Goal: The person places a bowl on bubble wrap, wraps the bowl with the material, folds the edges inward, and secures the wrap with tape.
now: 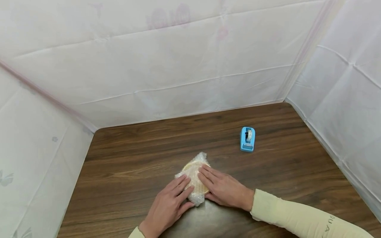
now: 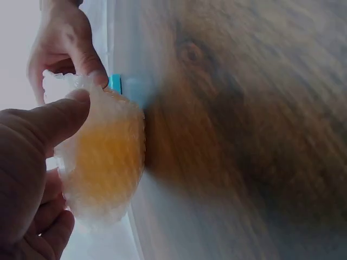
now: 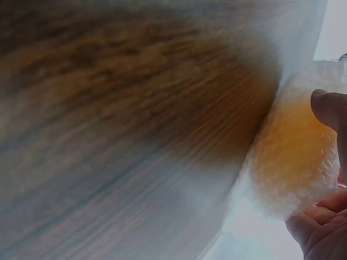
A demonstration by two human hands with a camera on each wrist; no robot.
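A round yellow, bowl-shaped thing in bubble wrap (image 1: 194, 181) rests on the table between both hands. Its exact kind is blurred by the wrap. From the left side, my left hand (image 1: 169, 202) holds the bundle, fingers over its top and thumb low on its side. In the left wrist view the yellow colour of the bundle (image 2: 105, 162) shows through the bubbles. My right hand (image 1: 227, 189) grips the opposite side, fingers laid on the top. The right wrist view has its thumb (image 3: 328, 108) against the wrap. Palms and fingers hide parts of the bundle.
A light blue tape dispenser (image 1: 247, 139) with a roll in it stands to the back right of the bundle. The dark wooden table (image 1: 125, 165) has rounded far corners. Pale sheeting (image 1: 178, 66) encloses its back and both sides.
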